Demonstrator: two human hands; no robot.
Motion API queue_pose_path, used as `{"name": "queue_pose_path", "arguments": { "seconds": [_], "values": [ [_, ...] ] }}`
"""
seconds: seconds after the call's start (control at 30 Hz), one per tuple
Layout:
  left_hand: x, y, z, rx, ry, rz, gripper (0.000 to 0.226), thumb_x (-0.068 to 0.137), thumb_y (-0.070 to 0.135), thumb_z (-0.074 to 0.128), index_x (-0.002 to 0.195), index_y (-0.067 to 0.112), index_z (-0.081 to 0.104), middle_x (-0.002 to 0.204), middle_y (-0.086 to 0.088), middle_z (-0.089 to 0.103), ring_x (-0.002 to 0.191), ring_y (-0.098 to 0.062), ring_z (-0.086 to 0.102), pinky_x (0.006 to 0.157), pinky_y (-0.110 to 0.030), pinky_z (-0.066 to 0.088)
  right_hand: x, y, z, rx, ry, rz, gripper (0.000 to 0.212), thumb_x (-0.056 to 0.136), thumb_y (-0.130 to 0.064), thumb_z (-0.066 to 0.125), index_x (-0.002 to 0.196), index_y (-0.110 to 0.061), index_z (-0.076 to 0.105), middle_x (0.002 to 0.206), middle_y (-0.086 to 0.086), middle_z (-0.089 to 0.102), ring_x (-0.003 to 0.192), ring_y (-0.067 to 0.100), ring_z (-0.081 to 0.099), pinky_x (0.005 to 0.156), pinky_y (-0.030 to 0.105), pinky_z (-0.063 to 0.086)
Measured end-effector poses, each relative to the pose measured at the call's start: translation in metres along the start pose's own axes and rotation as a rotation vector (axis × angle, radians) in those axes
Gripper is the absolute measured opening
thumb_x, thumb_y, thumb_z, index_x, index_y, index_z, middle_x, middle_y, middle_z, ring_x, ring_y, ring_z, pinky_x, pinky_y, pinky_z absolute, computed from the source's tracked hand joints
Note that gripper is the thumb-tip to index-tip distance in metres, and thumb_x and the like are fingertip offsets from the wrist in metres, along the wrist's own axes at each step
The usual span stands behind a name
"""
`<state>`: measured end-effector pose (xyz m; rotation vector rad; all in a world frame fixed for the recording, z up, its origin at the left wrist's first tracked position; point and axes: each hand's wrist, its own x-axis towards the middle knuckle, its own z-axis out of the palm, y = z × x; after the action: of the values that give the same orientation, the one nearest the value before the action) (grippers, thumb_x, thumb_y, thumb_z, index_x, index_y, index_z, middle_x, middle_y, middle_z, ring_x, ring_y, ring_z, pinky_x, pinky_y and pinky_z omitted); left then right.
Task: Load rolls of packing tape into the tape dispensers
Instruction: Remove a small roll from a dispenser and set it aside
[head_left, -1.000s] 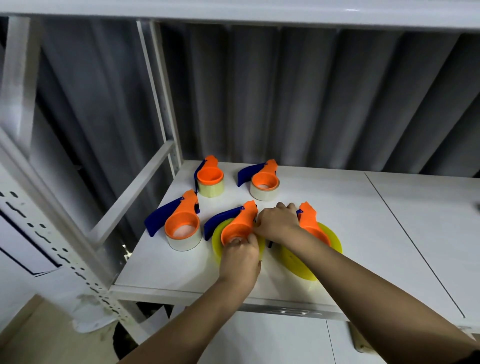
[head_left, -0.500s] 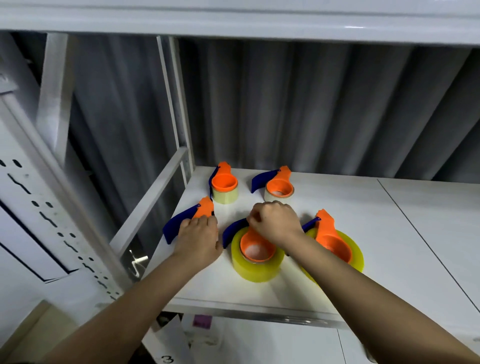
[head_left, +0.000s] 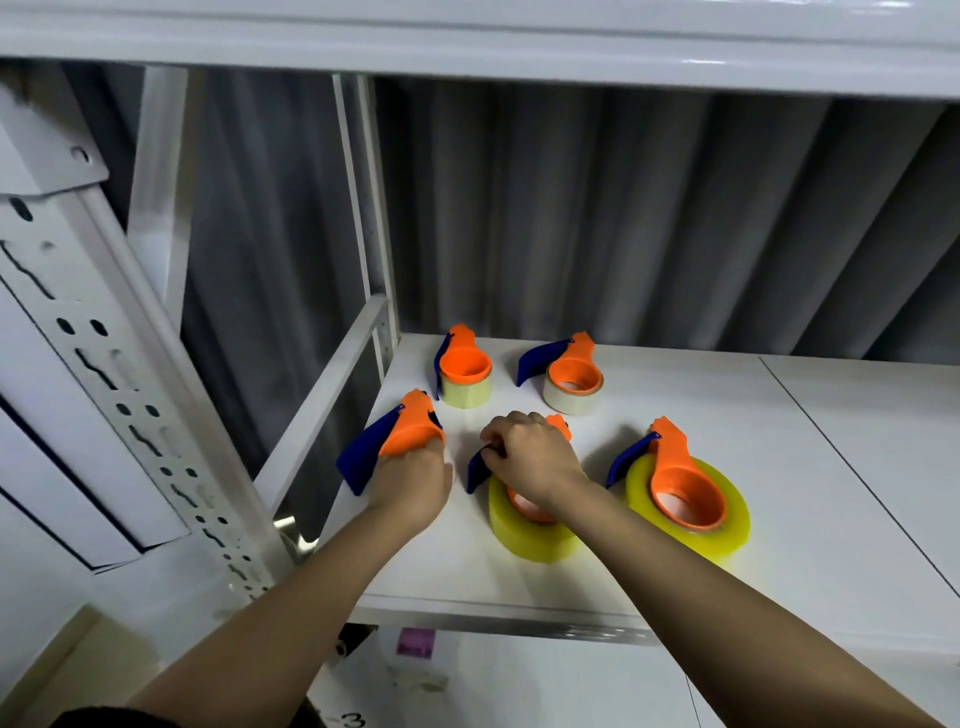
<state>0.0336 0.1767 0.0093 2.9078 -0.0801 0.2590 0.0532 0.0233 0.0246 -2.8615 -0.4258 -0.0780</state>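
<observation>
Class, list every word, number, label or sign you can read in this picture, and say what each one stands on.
"3", perhaps "-3": dark handwriting on the white surface under the shelf, at the bottom edge; partly cut off.
Purple label on that same white surface: print too blurred to read.
Tape dispensers, such as the far right one, and the yellow tape roll: no readable text.

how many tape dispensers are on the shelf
5. Two at the back: back-left dispenser and back-right dispenser. Three in front: front-left dispenser under the left hand, middle dispenser under the right hand, front-right dispenser. None looks hidden.
</observation>
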Motion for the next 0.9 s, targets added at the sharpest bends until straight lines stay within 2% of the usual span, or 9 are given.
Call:
{"name": "queue_pose_path", "arguments": {
  "seconds": [0.1, 0.17, 0.23, 0.33, 0.5, 0.6, 0.67, 0.8, 0.9],
  "values": [
    [-0.001, -0.001, -0.019, -0.205, -0.026, -0.101, 0.035, 0.100, 0.029, 0.041, 0.130, 0.011, 0.042, 0.107, -0.009, 0.059, 0.089, -0.019, 0.057, 0.065, -0.026, 0.045, -0.006, -0.002, -0.002, 0.228, 0.045, -0.021, 0.047, 0.090, -0.035, 0.059, 0.134, -0.023, 0.050, 0.129, 0.000, 0.053, 0.118, 0.019, 0.048, 0.096, 0.032, 0.044],
    [-0.002, 0.003, -0.035, -0.563, -0.053, -0.110, 0.042, 0.101, 0.025, 0.040, 0.140, 0.014, 0.036, 0.121, -0.009, 0.057, 0.100, -0.020, 0.056, 0.071, -0.024, 0.045, -0.012, -0.007, -0.006, 0.524, 0.001, -0.015, 0.065, 0.085, -0.043, 0.066, 0.142, -0.026, 0.038, 0.137, -0.003, 0.044, 0.122, 0.015, 0.046, 0.100, 0.030, 0.043],
    [-0.007, 0.011, -0.050, -0.864, -0.067, -0.064, 0.042, 0.101, 0.022, 0.042, 0.142, 0.017, 0.037, 0.128, -0.004, 0.055, 0.107, -0.016, 0.056, 0.076, -0.019, 0.048, -0.019, -0.011, -0.011, 0.814, -0.039, -0.034, 0.080, 0.081, -0.047, 0.071, 0.146, -0.031, 0.028, 0.145, -0.008, 0.036, 0.127, 0.010, 0.043, 0.103, 0.030, 0.043],
    [-0.017, 0.027, -0.064, -1.196, -0.103, -0.029, 0.035, 0.100, 0.018, 0.043, 0.135, 0.019, 0.044, 0.118, 0.004, 0.060, 0.098, -0.003, 0.060, 0.067, -0.007, 0.050, -0.030, -0.013, -0.018, 1.077, 0.057, -0.070, 0.074, 0.085, -0.032, 0.071, 0.145, -0.034, 0.027, 0.142, -0.011, 0.041, 0.125, 0.009, 0.049, 0.101, 0.031, 0.048],
    [-0.026, 0.043, -0.067, -1.426, -0.256, -0.050, 0.022, 0.099, 0.019, 0.046, 0.113, 0.033, 0.056, 0.104, 0.014, 0.069, 0.094, -0.001, 0.067, 0.069, -0.012, 0.053, -0.050, -0.002, -0.028, 1.144, 0.150, -0.059, 0.073, 0.083, -0.021, 0.073, 0.142, -0.032, 0.032, 0.140, -0.001, 0.044, 0.120, 0.014, 0.054, 0.091, 0.023, 0.052],
    [-0.021, 0.048, -0.065, -1.464, -0.314, -0.100, 0.021, 0.097, 0.020, 0.050, 0.109, 0.033, 0.061, 0.109, 0.006, 0.071, 0.103, -0.012, 0.067, 0.090, -0.031, 0.054, -0.057, 0.004, -0.030, 1.119, 0.237, -0.033, 0.073, 0.079, -0.022, 0.077, 0.139, -0.033, 0.038, 0.136, -0.005, 0.048, 0.116, 0.012, 0.056, 0.092, 0.027, 0.053],
    [-0.017, 0.055, -0.068, -1.543, -0.323, -0.160, 0.017, 0.095, 0.029, 0.051, 0.106, 0.030, 0.065, 0.107, -0.002, 0.072, 0.102, -0.021, 0.067, 0.096, -0.044, 0.051, -0.061, 0.007, -0.031, 1.067, 0.292, -0.025, 0.075, 0.077, -0.026, 0.079, 0.139, -0.035, 0.039, 0.136, -0.009, 0.049, 0.117, 0.011, 0.055, 0.095, 0.026, 0.051],
    [-0.016, 0.074, -0.073, -1.670, -0.256, -0.260, 0.036, 0.100, 0.038, 0.038, 0.087, 0.025, 0.069, 0.074, 0.001, 0.075, 0.071, -0.014, 0.071, 0.075, -0.034, 0.055, -0.064, 0.006, -0.031, 0.975, 0.359, -0.025, 0.078, 0.076, -0.041, 0.077, 0.141, -0.045, 0.034, 0.141, -0.012, 0.048, 0.127, 0.005, 0.048, 0.103, 0.030, 0.046],
    [-0.019, 0.081, -0.075, -1.692, -0.200, -0.276, 0.033, 0.101, 0.032, 0.037, 0.085, 0.025, 0.065, 0.066, 0.007, 0.073, 0.066, -0.010, 0.070, 0.070, -0.029, 0.054, -0.065, 0.002, -0.031, 0.957, 0.397, -0.021, 0.080, 0.071, -0.056, 0.068, 0.140, -0.048, 0.029, 0.146, -0.019, 0.041, 0.131, -0.002, 0.041, 0.107, 0.030, 0.042]
  ]
}}
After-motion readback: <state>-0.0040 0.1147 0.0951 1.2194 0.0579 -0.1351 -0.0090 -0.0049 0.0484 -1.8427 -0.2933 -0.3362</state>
